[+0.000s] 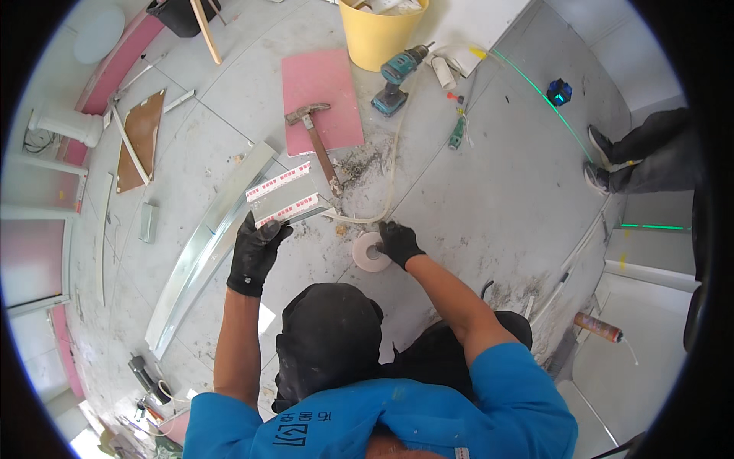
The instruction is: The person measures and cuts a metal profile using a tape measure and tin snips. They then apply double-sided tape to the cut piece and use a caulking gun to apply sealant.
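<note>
My left hand (pixel 256 252), in a black glove, grips the near edge of a flat grey metal piece (pixel 284 197). Two white tape strips with red print run across this piece. In front of my right knee, my right hand (pixel 400 245), also gloved in black, is closed at the right side of a white roll of tape (pixel 366 262). The glove covers part of the roll, and I cannot make out whether it rests on the floor. Just beyond lies a hammer (pixel 319 153), its head on a pink board (pixel 306 76) and its handle pointing back toward me.
Long metal strips (pixel 206 245) lie left of my left hand. Ahead stand a cordless drill (pixel 397 76) and a yellow bucket (pixel 375 34). At the right, a laser level (pixel 560 92) casts green lines near another person's legs (pixel 650 157). A spray-foam can (pixel 598 327) is closer in.
</note>
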The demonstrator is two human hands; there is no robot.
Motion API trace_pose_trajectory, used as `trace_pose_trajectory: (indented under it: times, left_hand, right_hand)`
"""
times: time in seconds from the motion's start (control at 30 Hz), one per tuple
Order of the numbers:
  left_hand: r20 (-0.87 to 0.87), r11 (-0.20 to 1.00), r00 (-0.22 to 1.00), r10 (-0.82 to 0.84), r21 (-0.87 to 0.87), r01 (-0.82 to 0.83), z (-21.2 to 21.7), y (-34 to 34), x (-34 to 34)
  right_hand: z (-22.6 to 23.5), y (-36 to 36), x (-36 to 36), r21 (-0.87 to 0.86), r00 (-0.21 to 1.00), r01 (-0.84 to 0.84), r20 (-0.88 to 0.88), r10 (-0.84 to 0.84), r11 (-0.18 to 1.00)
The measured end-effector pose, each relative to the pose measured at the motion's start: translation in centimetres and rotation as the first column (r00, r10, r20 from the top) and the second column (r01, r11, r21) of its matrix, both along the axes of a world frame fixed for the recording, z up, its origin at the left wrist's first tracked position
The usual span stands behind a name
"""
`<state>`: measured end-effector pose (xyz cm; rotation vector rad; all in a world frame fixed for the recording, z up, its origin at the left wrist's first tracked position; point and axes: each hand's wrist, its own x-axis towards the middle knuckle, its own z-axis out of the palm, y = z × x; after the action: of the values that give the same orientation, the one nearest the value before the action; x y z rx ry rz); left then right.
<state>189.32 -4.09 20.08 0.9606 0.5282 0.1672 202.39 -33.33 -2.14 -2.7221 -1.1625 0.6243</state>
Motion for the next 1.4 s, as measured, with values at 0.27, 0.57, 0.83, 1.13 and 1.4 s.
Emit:
trace_pose_trajectory:
  times: [0.27,0.57,0.83,1.13,1.4]
  left_hand:
    - [0.146,0.994,0.987,-0.075,0.090,0.062,-3.4,4.8,4.0]
    - [0.138,0.993,0.990,0.000,0.116,-0.016,-7.2,7.8,3.3]
    - [0.311,0.997,0.950,0.034,-0.073,-0.012,-7.5,8.2,2.3]
    - [0.369,0.958,0.927,0.074,-0.284,0.036,-5.8,6.6,3.7]
    - [0.379,0.964,0.925,0.010,-0.251,0.092,-3.3,4.1,4.4]
  right_hand:
    - [1.1,-3.3,-3.7,-0.077,0.995,0.034,-0.089,-0.041,0.996]
    - [2.9,-5.7,-3.9,-0.187,0.940,0.174,-0.261,-0.219,0.967]
    - [3.1,-2.7,-9.0,-0.278,0.991,0.029,-0.120,-0.065,0.960]
    - [22.2,9.4,9.3,0.540,0.909,0.005,0.348,-0.229,0.842]
    - [29.1,19.7,2.1,0.669,0.816,0.445,-0.577,0.040,0.595]
